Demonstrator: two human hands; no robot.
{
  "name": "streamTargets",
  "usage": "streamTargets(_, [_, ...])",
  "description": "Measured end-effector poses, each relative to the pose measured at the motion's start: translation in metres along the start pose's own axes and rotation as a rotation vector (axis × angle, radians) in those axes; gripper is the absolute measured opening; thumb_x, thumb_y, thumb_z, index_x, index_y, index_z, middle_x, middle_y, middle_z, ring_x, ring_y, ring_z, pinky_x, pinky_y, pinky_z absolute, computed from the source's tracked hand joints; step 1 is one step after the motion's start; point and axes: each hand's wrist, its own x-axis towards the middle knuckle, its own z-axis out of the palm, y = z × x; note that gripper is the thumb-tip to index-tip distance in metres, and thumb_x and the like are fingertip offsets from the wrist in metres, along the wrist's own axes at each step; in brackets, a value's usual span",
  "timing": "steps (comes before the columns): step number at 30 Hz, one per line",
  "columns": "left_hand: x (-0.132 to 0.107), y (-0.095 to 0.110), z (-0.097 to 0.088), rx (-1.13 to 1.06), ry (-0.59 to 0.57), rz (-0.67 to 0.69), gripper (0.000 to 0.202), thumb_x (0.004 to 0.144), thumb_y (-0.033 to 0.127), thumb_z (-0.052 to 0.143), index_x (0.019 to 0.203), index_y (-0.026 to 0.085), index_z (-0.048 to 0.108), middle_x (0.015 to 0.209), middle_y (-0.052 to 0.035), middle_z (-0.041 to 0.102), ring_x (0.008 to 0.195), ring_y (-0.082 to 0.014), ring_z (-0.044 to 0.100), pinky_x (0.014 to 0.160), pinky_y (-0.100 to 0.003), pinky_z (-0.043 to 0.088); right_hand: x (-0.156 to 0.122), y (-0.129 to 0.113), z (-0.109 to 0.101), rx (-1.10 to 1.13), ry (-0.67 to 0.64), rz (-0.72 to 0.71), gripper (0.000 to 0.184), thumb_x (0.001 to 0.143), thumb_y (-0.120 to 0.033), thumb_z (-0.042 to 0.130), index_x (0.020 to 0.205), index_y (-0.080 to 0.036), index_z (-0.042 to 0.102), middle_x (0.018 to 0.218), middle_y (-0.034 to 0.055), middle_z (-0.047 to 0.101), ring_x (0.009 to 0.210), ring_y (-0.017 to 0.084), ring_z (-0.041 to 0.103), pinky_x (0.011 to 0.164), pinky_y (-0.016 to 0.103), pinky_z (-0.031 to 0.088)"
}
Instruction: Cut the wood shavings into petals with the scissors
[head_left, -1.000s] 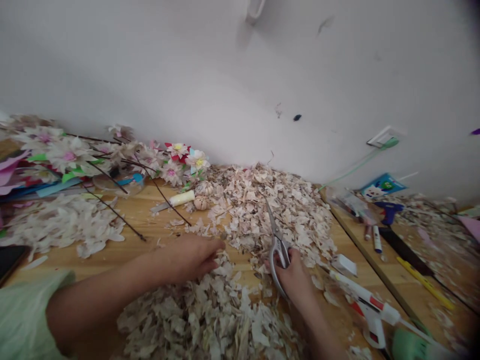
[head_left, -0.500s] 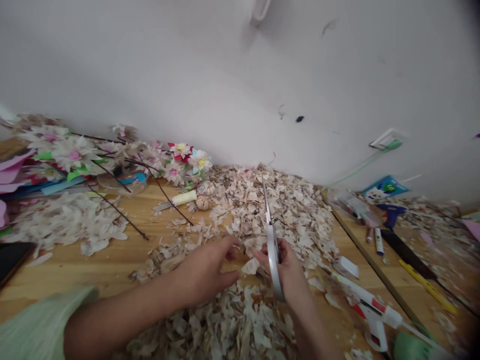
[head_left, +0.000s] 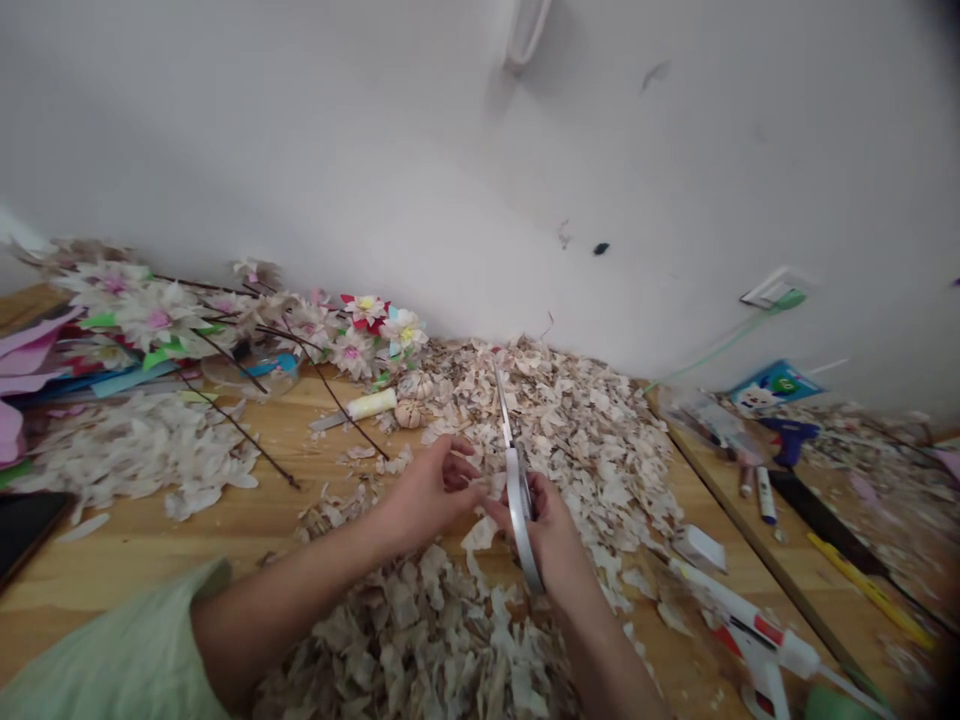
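Observation:
Scissors [head_left: 523, 515] with silvery handles are in my right hand [head_left: 553, 535]; their blades point away toward the wall. My left hand [head_left: 435, 495] is just left of them, its fingers curled and thumb stretched toward the right hand's fingertips. Whatever lies between those fingertips is too small to make out. Just below them shows a pale petal-like scrap [head_left: 480, 535]; whether it is held I cannot tell. A heap of dried, petal-like scraps [head_left: 420, 640] lies under my forearms, and a larger, browner heap [head_left: 592, 430] spreads behind the scissors to the wall.
At the left are handmade flowers [head_left: 161, 320] on dark stems, pale petals [head_left: 142, 450] and a phone [head_left: 30, 530]. A yellow-wrapped roll [head_left: 371, 403] lies mid-table. On the right are a white glue gun [head_left: 739, 615], a blue glue gun [head_left: 789, 437], a marker [head_left: 766, 495] and a long strip [head_left: 750, 530].
My two hands have come together, the left moving up and its fingers curling more. The right hand and scissors have shifted left. The view has tilted slightly.

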Motion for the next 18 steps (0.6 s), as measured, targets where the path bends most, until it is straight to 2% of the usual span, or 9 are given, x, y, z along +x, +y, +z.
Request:
streamTargets(6, [0.008, 0.006, -0.004, -0.127, 0.000, -0.062, 0.031, 0.060, 0.012, 0.067, 0.084, 0.019, 0.049, 0.060, 0.0059, 0.056, 0.057, -0.0116, 0.056, 0.058, -0.025, 0.043, 0.005, -0.002, -0.009, 0.015, -0.009, -0.016, 0.037, 0.051, -0.035, 0.074, 0.074, -0.020, 0.049, 0.061, -0.0053, 0.058, 0.054, 0.013, 0.052, 0.054, 0.024, 0.042])
streamTargets(12, [-0.007, 0.008, -0.016, -0.320, 0.049, -0.164, 0.035, 0.060, 0.022, 0.072, 0.082, 0.020, 0.045, 0.068, 0.0052, 0.058, 0.061, -0.0091, 0.058, 0.064, -0.027, 0.050, 0.010, 0.004, -0.024, -0.027, 0.023, -0.005, 0.033, 0.054, -0.026, 0.077, 0.075, -0.020, 0.052, 0.061, -0.0031, 0.062, 0.056, 0.016, 0.057, 0.054, 0.026, 0.045])
streamTargets(16, [-0.020, 0.011, -0.013, -0.399, 0.063, -0.219, 0.042, 0.057, 0.027, 0.076, 0.084, 0.020, 0.045, 0.069, 0.0044, 0.062, 0.060, -0.0102, 0.060, 0.063, -0.027, 0.051, 0.001, 0.003, -0.012, 0.031, 0.038, -0.056, 0.036, 0.056, -0.036, 0.076, 0.076, -0.022, 0.050, 0.073, 0.0014, 0.069, 0.068, 0.019, 0.065, 0.065, 0.030, 0.051])
streamTargets(18, [-0.025, 0.012, -0.011, -0.413, 0.077, -0.243, 0.045, 0.055, 0.027, 0.078, 0.085, 0.020, 0.045, 0.069, 0.0027, 0.065, 0.059, -0.0112, 0.061, 0.061, -0.027, 0.050, -0.005, 0.000, -0.002, 0.060, 0.047, -0.085, 0.039, 0.052, -0.038, 0.077, 0.074, -0.023, 0.050, 0.072, 0.0012, 0.070, 0.068, 0.020, 0.066, 0.064, 0.030, 0.052])
